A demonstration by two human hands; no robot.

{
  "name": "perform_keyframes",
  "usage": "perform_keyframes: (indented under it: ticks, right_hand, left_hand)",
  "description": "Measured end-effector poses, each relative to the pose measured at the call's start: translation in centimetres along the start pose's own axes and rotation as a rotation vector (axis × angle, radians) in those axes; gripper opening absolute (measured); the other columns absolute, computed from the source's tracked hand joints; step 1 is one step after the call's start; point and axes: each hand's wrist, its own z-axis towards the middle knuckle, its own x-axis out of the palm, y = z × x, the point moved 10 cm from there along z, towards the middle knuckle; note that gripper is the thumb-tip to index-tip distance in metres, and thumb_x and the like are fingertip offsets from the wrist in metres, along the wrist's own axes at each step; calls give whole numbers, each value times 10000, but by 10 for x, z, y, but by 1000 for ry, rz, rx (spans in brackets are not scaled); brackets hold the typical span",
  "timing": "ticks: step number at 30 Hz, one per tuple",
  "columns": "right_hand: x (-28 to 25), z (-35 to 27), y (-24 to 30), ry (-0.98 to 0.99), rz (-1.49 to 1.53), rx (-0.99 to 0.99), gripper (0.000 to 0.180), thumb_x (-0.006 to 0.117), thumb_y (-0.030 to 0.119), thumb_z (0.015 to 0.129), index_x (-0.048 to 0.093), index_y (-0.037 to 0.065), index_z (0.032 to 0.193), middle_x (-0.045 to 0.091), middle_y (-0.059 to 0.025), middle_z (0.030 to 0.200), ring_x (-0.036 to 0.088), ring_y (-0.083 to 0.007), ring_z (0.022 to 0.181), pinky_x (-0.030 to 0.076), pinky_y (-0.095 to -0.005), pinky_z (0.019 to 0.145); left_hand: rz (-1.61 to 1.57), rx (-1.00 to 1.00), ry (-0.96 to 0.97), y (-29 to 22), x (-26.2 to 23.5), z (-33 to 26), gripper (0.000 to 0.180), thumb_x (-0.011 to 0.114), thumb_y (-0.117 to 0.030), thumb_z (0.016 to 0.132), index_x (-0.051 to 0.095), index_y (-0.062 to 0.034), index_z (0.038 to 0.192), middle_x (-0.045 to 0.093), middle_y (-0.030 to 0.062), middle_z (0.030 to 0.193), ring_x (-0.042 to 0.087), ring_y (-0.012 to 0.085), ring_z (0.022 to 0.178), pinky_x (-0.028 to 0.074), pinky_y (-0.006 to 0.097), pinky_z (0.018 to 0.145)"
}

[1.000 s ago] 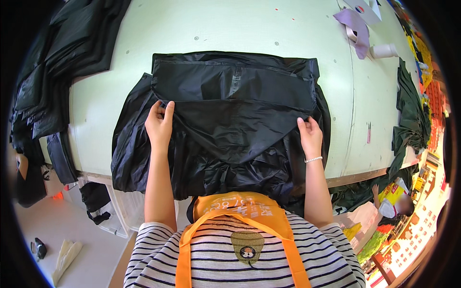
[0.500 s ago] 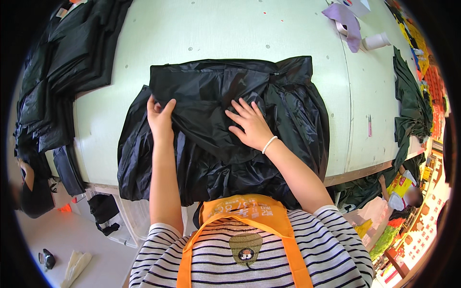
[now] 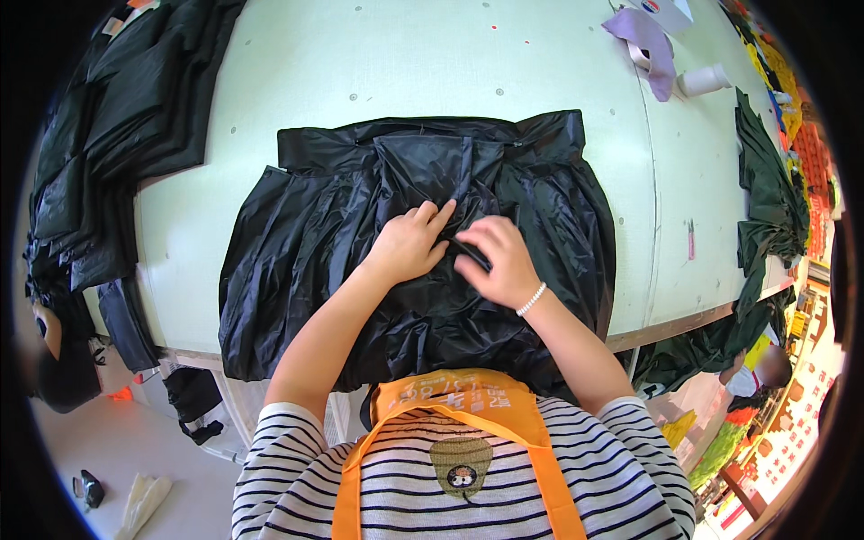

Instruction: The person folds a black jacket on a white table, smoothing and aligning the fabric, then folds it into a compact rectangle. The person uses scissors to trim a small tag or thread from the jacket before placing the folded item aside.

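A shiny black garment (image 3: 306, 261) lies spread in gathered folds on the pale table in front of me, its near side hanging toward my body. A flatter, squarish panel (image 3: 432, 166) with a narrow strip of the same cloth shows at its upper middle. My left hand (image 3: 409, 241) rests on the cloth just below this panel, index finger stretched out and thumb apart from it. Close beside it, my right hand (image 3: 500, 263), a little blurred, has its fingers closed on a dark fold of the garment. The cloth beneath both palms is hidden.
Stacked folded black garments (image 3: 135, 117) cover the table's left end. Toward the far right are a purple cloth (image 3: 646, 45) and a white cup-like cylinder (image 3: 705, 80). A small pink-handled tool (image 3: 691, 241) and dark green cloth (image 3: 765, 180) lie right. Other people are at both sides.
My left hand has let go of the garment's left part and moved right to the middle. My right hand has closed on a fold. The upper cloth has shifted, uncovering the panel.
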Motion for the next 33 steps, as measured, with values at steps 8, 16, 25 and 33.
perform_keyframes:
  ticks: [8, 16, 25, 33]
  right_hand:
    - [48, -26, 11, 340, -217, -195, 640, 721, 379, 726, 517, 98, 1263, 546, -117, 1215, 495, -297, 1158, 382, -411, 998]
    - [78, 25, -115, 404, 194, 565, 283, 580, 283, 848, 678, 26, 779, 616, -230, 754, 610, -389, 705, 466, -412, 633]
    - [10, 57, -13, -32, -316, 157, 114, 654, 181, 789, 612, 76, 800, 610, -96, 808, 586, -286, 772, 454, -394, 681]
    - [39, 40, -26, 10, -151, 32, 174, 663, 205, 792, 611, 69, 886, 629, -84, 871, 600, -285, 867, 471, -374, 753]
  left_hand:
    - [-169, 44, 52, 1, -5, -10, 350, 554, -81, 797, 607, 9, 1131, 610, 176, 1100, 591, 331, 991, 478, 393, 870]
    - [-147, 135, -340, -24, -90, -7, 277, 694, -180, 758, 659, -26, 986, 652, 132, 1005, 616, 306, 927, 488, 384, 820]
    - [-30, 144, -88, 6, -4, -22, 234, 679, -207, 758, 667, -76, 952, 611, 61, 987, 588, 251, 890, 478, 356, 788]
    - [-689, -384, 69, 76, 7, 8, 210, 724, -65, 758, 583, -3, 900, 694, 78, 739, 627, 80, 673, 466, 238, 607]
